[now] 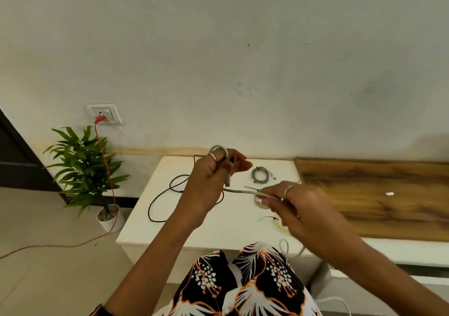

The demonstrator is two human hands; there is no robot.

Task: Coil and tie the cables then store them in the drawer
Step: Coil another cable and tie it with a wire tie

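Observation:
My left hand (213, 177) grips a loop of a grey-white cable (239, 191) above the white cabinet top (218, 228); the plug end hangs below its fingers. My right hand (298, 209) pinches the same cable farther along, stretched between both hands. A coiled, tied grey cable (262, 175) lies at the back of the top. A loose black cable (167, 194) sprawls on the left side. Two small black ties (267, 218) lie near my right hand. No drawer can be made out.
A wooden board (379, 194) covers the surface to the right, with a small white piece (389, 193) on it. A potted plant (90, 172) stands on the floor at left, beside a red cord (104, 160) plugged into the wall socket (104, 113).

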